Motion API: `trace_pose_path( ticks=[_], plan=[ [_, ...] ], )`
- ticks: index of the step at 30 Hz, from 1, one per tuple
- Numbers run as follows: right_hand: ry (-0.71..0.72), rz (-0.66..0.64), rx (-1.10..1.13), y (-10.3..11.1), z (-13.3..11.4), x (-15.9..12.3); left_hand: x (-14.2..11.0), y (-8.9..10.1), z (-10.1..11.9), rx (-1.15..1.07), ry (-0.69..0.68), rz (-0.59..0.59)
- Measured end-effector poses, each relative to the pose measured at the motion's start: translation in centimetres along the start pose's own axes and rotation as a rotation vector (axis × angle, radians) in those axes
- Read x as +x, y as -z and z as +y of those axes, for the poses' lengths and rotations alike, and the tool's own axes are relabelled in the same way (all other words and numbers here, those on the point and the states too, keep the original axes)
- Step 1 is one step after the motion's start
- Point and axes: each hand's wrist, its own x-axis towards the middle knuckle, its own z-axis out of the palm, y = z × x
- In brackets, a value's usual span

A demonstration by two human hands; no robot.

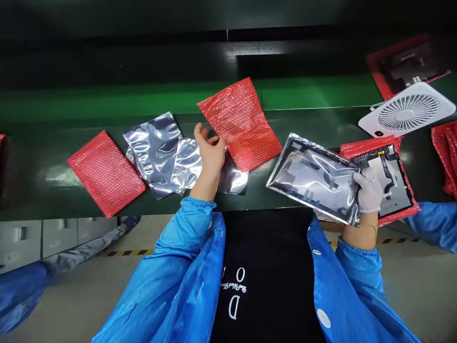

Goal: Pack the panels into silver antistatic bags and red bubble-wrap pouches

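My left hand (210, 155) is bare and pinches the left edge of a red bubble-wrap bag (248, 124), which is tilted up at the middle of the bench. My gloved right hand (369, 190) grips the right end of a shiny antistatic bag (314, 178). Through its film a flat panel with dark markings shows. Several silver antistatic bags (155, 152) lie left of my left hand, one partly under it. Beside my right hand, partly covered by the held bag, a bare electronic panel (392, 178) rests on red bubble wrap (371, 145).
Another red bubble bag (107, 174) lies at the left of the dark bench. A white fan (407, 112) stands at the right, with a dark panel on red wrap (410, 64) behind it. More red wrap (446, 152) sits at the far right. Co-workers' blue sleeves (435, 224) show at both sides.
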Motion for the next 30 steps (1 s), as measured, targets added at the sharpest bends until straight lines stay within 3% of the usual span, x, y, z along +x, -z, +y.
trace_pose_path(
  ticks=[2, 3, 6, 8, 12, 17, 24, 28, 30],
  plan=[
    [0.020, 0.001, -0.116, -0.7, -0.4, -0.7, -1.2, 0.7, 0.5, 0.230, -0.212, 0.006],
    [0.031, -0.013, -0.179, -0.9, -0.5, -0.9, -2.1, 0.8, 0.9, 0.321, -0.321, -0.093],
    [0.055, -0.109, -0.326, -1.1, -1.1, -1.3, -4.8, -0.5, 1.8, 0.467, -0.536, -0.594],
    [0.056, -0.180, -0.337, -0.9, -1.4, -1.3, -6.0, -1.6, 2.1, 0.518, -0.560, -0.746],
    [0.050, -0.292, -0.269, -1.1, -2.4, -1.9, -6.4, -2.6, 2.2, 0.567, -0.485, -0.650],
    [0.014, -0.298, -0.175, -3.6, -3.3, -3.1, -6.9, -2.4, 2.3, 0.676, -0.419, -0.558],
    [0.066, -0.204, -0.153, -7.0, -2.2, -4.2, -7.6, -2.0, 2.2, 0.637, -0.510, -0.625],
    [0.077, -0.036, -0.150, -7.8, -1.4, -4.5, -6.8, -0.9, 2.1, 0.508, -0.563, -0.697],
    [0.086, 0.061, -0.187, -8.1, -0.9, -4.7, -6.4, -0.5, 2.1, 0.482, -0.559, -0.655]
  ],
)
